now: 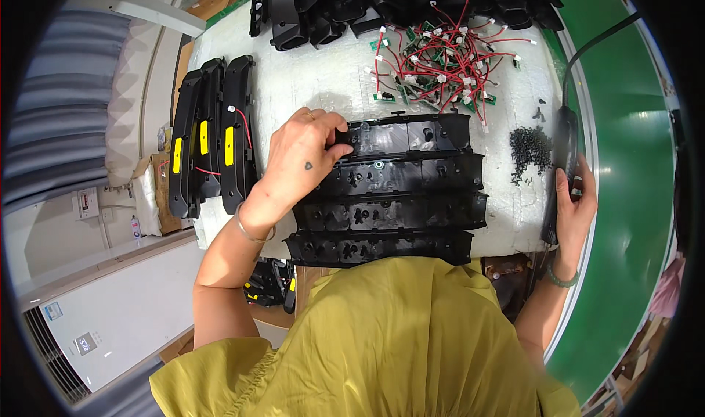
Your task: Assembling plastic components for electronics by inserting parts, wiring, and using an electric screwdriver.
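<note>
My left hand [307, 152] lies over the left end of the farthest black plastic housing [418, 136], its thumb and curled fingers closed on that end. Nearer to me, several similar long housings [389, 215] lie in a stacked row with their inner sides up. Small black fittings show inside them. On the right, my right hand [576, 207] is at a black corded electric screwdriver [564, 141]. The thumb lies against the tool's body and the fingers curl at its right side; their grip is partly hidden. A heap of small black screws [530, 152] lies just left of the tool.
Beyond the housings is a tangle of red-wired green circuit boards [448, 64]. Black parts [352, 9] are piled at the far edge. Housings with yellow labels [213, 138] stand at the left of the white padded surface [294, 79]. A green table [631, 218] borders the right.
</note>
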The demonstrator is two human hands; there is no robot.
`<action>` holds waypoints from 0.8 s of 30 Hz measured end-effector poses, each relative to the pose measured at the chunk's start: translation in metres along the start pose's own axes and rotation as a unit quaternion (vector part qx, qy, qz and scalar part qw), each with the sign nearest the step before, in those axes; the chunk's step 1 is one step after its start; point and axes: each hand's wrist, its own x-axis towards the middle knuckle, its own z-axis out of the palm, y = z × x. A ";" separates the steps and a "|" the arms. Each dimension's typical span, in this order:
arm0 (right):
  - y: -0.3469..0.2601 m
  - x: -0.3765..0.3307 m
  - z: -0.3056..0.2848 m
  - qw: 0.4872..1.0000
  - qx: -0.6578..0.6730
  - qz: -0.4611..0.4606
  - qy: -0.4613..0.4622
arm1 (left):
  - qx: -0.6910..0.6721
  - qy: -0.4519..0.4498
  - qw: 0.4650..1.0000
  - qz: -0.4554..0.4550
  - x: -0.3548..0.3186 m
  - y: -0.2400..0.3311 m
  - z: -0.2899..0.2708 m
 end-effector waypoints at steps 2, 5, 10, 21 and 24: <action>-0.004 -0.002 -0.006 0.998 0.023 0.060 -0.010 | -0.075 -0.030 0.996 -0.049 0.011 0.007 -0.011; -0.011 -0.002 -0.001 0.999 0.031 0.024 0.022 | -0.133 0.007 0.991 0.025 0.048 0.031 -0.027; -0.015 0.001 0.003 0.998 0.053 0.035 0.000 | -0.168 0.014 0.932 0.321 0.144 0.090 0.037; -0.006 -0.003 0.002 0.999 0.032 0.036 0.025 | -0.123 -0.123 0.932 0.317 0.212 0.135 0.134; -0.009 -0.001 0.003 0.999 0.036 0.033 0.009 | -0.143 -0.063 0.927 0.342 0.208 0.124 0.128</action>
